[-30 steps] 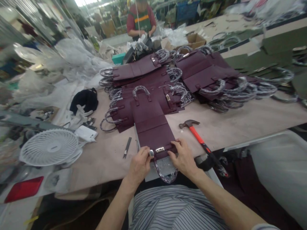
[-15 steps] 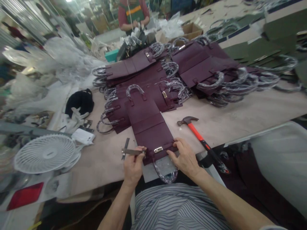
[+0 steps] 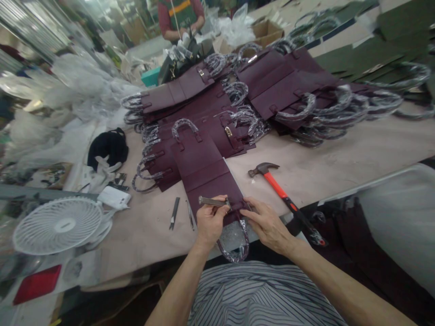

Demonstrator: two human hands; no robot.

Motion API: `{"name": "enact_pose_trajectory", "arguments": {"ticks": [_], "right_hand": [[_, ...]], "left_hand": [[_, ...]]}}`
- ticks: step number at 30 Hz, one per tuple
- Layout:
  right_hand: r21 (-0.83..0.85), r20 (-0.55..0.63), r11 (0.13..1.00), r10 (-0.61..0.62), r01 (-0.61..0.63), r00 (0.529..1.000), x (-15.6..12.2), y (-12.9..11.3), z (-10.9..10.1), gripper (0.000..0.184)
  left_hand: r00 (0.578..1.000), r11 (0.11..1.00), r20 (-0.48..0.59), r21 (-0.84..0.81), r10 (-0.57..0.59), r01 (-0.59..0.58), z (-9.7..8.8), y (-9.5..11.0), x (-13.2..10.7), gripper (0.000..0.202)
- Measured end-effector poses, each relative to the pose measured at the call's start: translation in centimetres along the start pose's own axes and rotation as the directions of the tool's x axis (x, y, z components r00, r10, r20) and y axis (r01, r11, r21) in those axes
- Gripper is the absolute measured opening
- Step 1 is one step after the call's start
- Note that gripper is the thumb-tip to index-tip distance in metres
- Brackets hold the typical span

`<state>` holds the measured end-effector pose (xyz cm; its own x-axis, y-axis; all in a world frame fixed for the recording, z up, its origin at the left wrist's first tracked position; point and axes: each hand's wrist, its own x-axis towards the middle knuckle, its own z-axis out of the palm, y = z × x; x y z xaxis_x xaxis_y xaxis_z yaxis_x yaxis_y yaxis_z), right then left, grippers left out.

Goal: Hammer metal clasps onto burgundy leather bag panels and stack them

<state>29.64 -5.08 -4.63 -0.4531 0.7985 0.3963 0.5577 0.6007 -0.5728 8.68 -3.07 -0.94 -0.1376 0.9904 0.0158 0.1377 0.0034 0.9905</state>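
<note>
My left hand (image 3: pixel 211 224) pinches a short, flat grey-brown strap-like piece (image 3: pixel 212 202) with metal at its ends. It is held over the lower part of a dark burgundy handbag panel (image 3: pixel 212 179), where the gold metal lock plate is now hidden. My right hand (image 3: pixel 270 226) grips the panel's right edge near its lower corner, thumb and fingers at the edge. One plastic-wrapped handle (image 3: pixel 234 258) hangs toward me from the lower end; another wrapped handle (image 3: pixel 185 124) is at the far end, resting on more panels.
A claw hammer (image 3: pixel 275 183) with a red and black handle lies to the right. A dark flat tool (image 3: pixel 174 213) and a thin pointed tool (image 3: pixel 189 214) lie left, near a white fan (image 3: pixel 61 224). Stacked burgundy panels (image 3: pixel 285 83) fill the back; a person (image 3: pixel 181 18) stands beyond.
My left hand has moved right with the strap-like piece, from the panel's left edge to over the lock plate. My right hand stays at the right edge.
</note>
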Motion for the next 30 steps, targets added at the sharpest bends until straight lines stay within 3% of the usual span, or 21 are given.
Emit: {"name": "enact_pose_trajectory", "arguments": {"ticks": [15, 22, 30], "right_hand": [[0.029, -0.024, 1.000, 0.010, -0.009, 1.000, 0.1, 0.2, 0.0, 0.033], [0.090, 0.222, 0.996, -0.014, -0.006, 0.975, 0.9, 1.4, -2.1, 0.038], [0.030, 0.302, 1.000, -0.009, 0.000, 0.953, 1.7, 1.6, -2.5, 0.046]], "left_hand": [[0.998, 0.988, 0.057, 0.148, 0.041, -0.049, 0.6, -0.4, 0.5, 0.015], [0.999, 0.999, 0.010, 0.024, -0.046, 0.046, 0.3, -0.6, 0.5, 0.018], [0.998, 0.998, -0.002, 0.012, -0.067, 0.067, 0.5, -0.4, 0.6, 0.018]]}}
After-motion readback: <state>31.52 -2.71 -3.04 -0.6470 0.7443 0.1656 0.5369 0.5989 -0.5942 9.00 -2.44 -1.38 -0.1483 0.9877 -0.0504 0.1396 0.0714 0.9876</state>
